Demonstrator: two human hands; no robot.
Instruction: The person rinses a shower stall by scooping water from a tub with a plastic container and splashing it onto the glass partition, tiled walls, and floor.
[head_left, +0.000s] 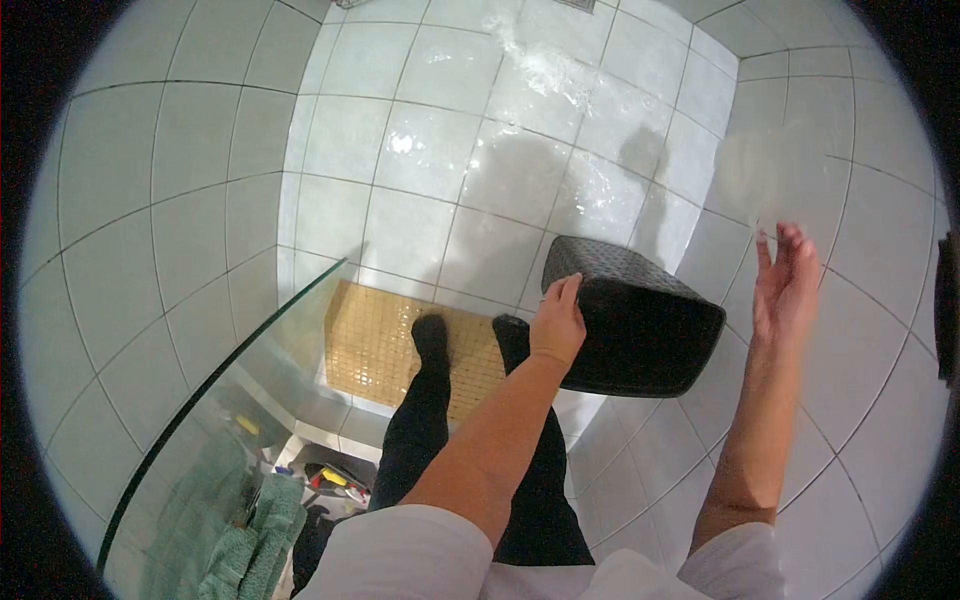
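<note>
My left hand [559,325] is closed on the rim of a black bin [640,340]. The bin is tilted, its dark opening turned toward me, and its woven-textured side [610,258] faces the wet floor. Off to the right, my right hand [786,280] is raised beside the tiled wall with fingers apart and slightly bent. Just beyond its fingertips is a pale blurred patch [765,175] that I cannot make out. The inside of the bin is too dark to see into.
Water and foam [540,70] spread over the white floor tiles [420,150]. My feet are on a tan tiled strip [375,335]. To the left stands a glass panel [240,360], with a green towel [265,530] and small coloured items [335,478] near it. Tiled walls rise on both sides.
</note>
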